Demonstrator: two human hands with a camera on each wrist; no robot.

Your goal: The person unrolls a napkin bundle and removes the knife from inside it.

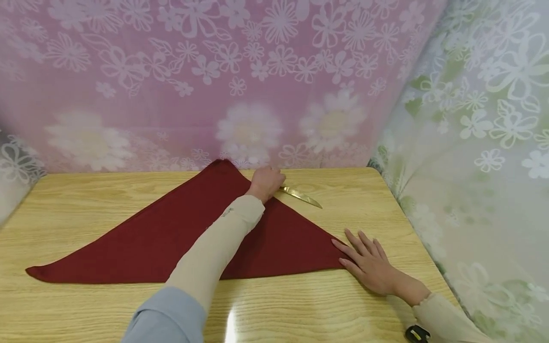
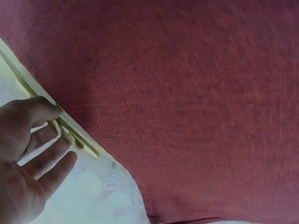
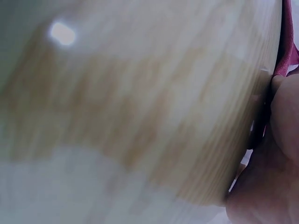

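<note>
A dark red cloth napkin (image 1: 171,228) lies as a wide triangle on the wooden table, its tip at the far edge. Along its right slanting side, my left hand (image 1: 267,182) holds a gold table knife (image 1: 302,196), whose blade points to the right. In the left wrist view, thumb and fingers pinch gold metal next to the cloth's edge; whether a second piece lies beside the knife, I cannot tell. My right hand (image 1: 373,264) is spread flat at the napkin's right corner, fingertips on the cloth. Only part of that hand (image 3: 275,154) enters the right wrist view.
The wood-grain table (image 1: 326,305) ends at the back against a pink flowered curtain (image 1: 171,95). A pale flowered curtain (image 1: 480,157) hangs along the right side. A small black object (image 1: 417,333) sits by the right sleeve at the lower right.
</note>
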